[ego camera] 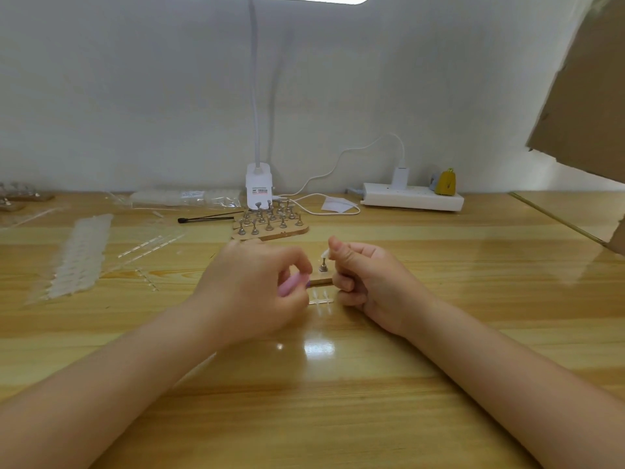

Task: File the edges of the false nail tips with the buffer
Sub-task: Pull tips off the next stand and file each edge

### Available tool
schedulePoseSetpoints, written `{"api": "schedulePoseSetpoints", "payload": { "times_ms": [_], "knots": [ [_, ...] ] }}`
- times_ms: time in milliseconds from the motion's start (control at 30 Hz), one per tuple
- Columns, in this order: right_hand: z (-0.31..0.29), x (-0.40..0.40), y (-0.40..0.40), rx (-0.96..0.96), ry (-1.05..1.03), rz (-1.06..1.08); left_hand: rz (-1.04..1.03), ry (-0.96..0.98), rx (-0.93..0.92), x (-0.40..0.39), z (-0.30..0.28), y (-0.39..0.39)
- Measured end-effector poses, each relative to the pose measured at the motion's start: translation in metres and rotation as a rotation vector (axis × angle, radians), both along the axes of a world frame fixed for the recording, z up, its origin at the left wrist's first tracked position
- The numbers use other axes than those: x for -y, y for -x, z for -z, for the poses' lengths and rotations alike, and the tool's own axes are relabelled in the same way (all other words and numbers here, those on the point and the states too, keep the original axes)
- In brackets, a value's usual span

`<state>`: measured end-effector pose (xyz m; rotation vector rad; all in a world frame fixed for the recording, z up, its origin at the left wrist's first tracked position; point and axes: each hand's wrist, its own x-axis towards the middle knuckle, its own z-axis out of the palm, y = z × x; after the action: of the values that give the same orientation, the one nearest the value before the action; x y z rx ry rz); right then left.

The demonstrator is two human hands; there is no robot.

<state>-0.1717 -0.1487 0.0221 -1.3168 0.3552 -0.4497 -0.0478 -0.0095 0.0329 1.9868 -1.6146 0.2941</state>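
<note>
Centre of frame, on the glossy wooden table (338, 384): left hand (250, 286) curled round a pink buffer (291, 285), only a short pink stretch visible under the fingers. Just right of centre: right hand (365, 282) closed, thumb and forefinger pinching a small white nail tip (324, 254), held up just above a lone metal stand (323, 265) on a small wooden board (321, 278). Buffer and nail tip apart, not touching.

Likely handling, judged from looks alone: nail tip very light, thin, smooth plastic, springy rather than rigid, prone to flicking out of a loose pinch or bending under hard pressure. Best held by the flat faces near the base, free edge exposed toward the buffer. Buffer probably a light foam block, slightly yielding, easy to steer with fingertips; better gripped along its sides, one abrasive face left bare. Light strokes advisable, firm pinch, no squeezing across the curve.

Below the board, between the hands: a short clear strip of further tips (320, 301). Left of frame: a long row of pale tips (81, 255) laid out on the table. Upper centre: a wooden base crowded with metal stands (269, 221), a white lamp base (258, 189) behind it, a white power strip (412, 197) to its right.
</note>
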Motion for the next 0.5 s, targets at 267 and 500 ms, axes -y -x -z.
{"api": "schedulePoseSetpoints", "payload": {
  "times_ms": [267, 500],
  "knots": [
    [0.001, 0.001, 0.001, 0.001, 0.079, -0.076, 0.033, -0.005, 0.199, 0.002, 0.008, -0.003],
    [-0.001, -0.003, 0.002, -0.046, 0.218, -0.149, 0.168, 0.307, -0.218, 0.006, 0.015, 0.003]
  ]
}}
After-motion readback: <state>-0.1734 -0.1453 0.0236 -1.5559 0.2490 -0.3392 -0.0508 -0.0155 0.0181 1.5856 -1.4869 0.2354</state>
